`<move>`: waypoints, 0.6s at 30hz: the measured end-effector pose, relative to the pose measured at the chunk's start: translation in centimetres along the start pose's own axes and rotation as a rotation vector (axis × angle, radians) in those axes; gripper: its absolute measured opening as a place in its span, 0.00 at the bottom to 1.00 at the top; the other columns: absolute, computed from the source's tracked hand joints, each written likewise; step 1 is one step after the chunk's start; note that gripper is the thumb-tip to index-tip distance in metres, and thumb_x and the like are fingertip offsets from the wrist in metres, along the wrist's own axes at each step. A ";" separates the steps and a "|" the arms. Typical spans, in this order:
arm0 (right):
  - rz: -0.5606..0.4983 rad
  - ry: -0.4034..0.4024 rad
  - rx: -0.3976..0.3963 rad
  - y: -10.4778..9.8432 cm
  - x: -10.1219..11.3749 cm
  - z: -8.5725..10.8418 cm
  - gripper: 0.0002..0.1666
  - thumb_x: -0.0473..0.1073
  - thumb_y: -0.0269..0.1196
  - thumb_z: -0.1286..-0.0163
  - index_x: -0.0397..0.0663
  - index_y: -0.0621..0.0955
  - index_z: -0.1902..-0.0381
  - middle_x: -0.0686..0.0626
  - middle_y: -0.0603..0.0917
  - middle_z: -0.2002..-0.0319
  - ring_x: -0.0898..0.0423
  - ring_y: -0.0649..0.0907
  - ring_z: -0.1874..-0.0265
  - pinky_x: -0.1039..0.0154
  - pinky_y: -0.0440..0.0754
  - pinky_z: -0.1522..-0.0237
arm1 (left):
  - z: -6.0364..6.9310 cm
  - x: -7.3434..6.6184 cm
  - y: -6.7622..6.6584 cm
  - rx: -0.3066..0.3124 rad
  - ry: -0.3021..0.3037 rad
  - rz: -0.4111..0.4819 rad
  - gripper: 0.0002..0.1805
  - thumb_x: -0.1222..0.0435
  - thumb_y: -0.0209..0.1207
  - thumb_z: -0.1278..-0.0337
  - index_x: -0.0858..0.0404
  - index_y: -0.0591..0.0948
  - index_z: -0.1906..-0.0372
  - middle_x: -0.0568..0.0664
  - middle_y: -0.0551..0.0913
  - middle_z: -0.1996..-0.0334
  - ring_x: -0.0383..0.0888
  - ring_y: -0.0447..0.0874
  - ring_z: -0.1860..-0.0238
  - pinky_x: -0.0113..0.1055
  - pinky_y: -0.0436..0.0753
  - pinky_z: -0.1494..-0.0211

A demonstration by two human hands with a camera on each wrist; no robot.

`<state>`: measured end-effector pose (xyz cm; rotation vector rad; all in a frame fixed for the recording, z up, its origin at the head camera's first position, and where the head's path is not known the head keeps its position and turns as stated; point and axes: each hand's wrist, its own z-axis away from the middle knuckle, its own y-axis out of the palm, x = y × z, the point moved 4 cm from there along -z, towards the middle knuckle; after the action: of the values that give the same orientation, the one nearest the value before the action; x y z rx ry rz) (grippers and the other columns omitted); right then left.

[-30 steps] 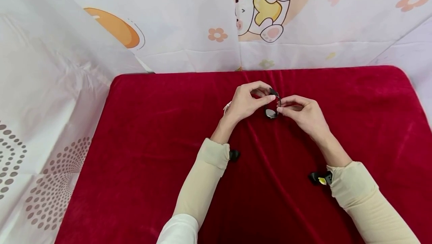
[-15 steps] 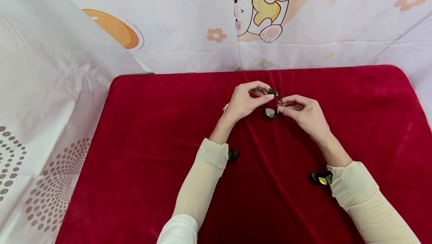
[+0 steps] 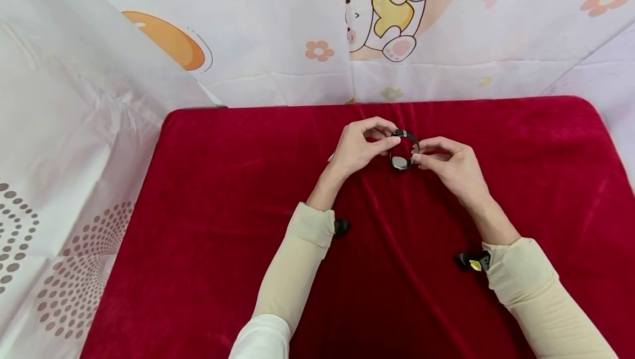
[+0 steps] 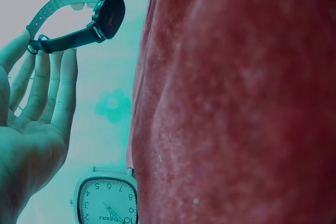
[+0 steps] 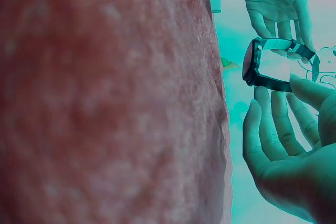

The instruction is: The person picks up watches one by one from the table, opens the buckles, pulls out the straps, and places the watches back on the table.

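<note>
A wristwatch (image 3: 401, 163) with a dark strap is held up between both hands above the red cloth, its strap forming a loop. My left hand (image 3: 357, 146) pinches the strap near the buckle between thumb and fingers. On the other side my right hand (image 3: 456, 169) pinches the strap close to the watch case. In the left wrist view, the dark watch case (image 4: 110, 14) hangs at the right of the loop, seen edge-on. The right wrist view shows my right thumb (image 5: 310, 90) against the strap (image 5: 273, 83), with fingers beneath it.
A red velvet cloth (image 3: 223, 210) covers the table. White printed curtains (image 3: 268, 28) stand behind and at the left. A second, squarish watch (image 4: 107, 200) shows at the bottom of the left wrist view. Black devices (image 3: 341, 228) sit at the sleeve cuffs.
The watch and right hand have shifted slightly right and up. The watch has turned a little, so the loop looks wider and the buckle shows more. Both hands keep their pinch.
</note>
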<state>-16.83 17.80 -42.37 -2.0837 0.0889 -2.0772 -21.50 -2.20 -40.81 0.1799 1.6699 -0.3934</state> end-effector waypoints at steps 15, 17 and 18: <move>0.003 -0.008 -0.024 -0.5 0.1 -0.1 0.20 0.34 0.69 0.35 0.32 0.82 0.47 0.54 0.84 0.63 0.56 0.87 0.68 0.68 0.85 0.63 | 0.0 -0.2 -0.1 -0.009 -0.010 0.005 0.11 0.65 0.69 0.41 0.63 0.85 0.55 0.52 0.84 0.62 0.47 0.86 0.66 0.37 0.87 0.63; -0.010 -0.018 -0.034 -0.6 0.1 -0.1 0.19 0.33 0.69 0.35 0.32 0.82 0.47 0.54 0.85 0.64 0.56 0.87 0.68 0.69 0.85 0.63 | -0.1 -0.2 -0.1 -0.014 -0.006 0.001 0.11 0.65 0.69 0.42 0.63 0.85 0.55 0.52 0.84 0.62 0.50 0.87 0.66 0.37 0.87 0.63; -0.019 -0.022 -0.038 -0.7 0.2 0.0 0.19 0.32 0.69 0.35 0.32 0.82 0.47 0.54 0.85 0.64 0.57 0.87 0.69 0.69 0.85 0.63 | -0.1 -0.2 -0.1 -0.018 -0.003 0.000 0.11 0.65 0.69 0.42 0.63 0.85 0.55 0.52 0.84 0.62 0.51 0.87 0.66 0.37 0.87 0.64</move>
<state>-16.94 18.45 -42.09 -2.1372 0.1065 -2.0791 -21.63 -2.24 -40.54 0.1662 1.6695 -0.3787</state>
